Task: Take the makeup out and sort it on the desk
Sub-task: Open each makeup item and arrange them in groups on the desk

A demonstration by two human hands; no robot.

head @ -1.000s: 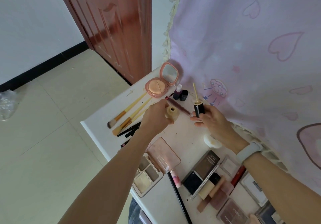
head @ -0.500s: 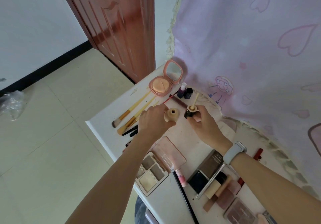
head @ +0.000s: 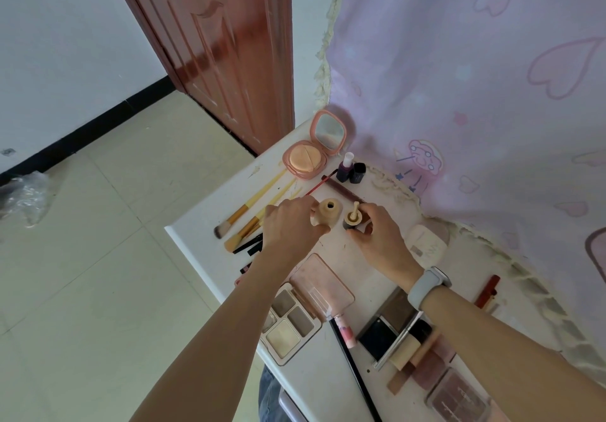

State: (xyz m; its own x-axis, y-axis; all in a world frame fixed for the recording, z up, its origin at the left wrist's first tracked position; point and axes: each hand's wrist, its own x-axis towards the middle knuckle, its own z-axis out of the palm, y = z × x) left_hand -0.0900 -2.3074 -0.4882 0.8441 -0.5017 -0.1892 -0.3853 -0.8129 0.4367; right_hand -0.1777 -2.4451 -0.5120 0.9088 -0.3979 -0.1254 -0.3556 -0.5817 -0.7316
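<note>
White desk (head: 203, 251) by red-brown door (head: 229, 44), pink curtain (head: 459, 77); left-hand fingers (head: 314, 215) around beige bottle (head: 328, 213), right-hand fingers (head: 369, 228) around cap (head: 353, 219).

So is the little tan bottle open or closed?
Open. The bottle, held by the left hand, shows a dark hole on top; no cap on it.

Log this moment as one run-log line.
left hand: holds beige bottle | right hand: holds wand cap | both on desk

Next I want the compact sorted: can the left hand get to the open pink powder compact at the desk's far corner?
Probably not yet: the left hand grips the beige open-necked bottle. The path to the open pink powder compact looks free.
</note>
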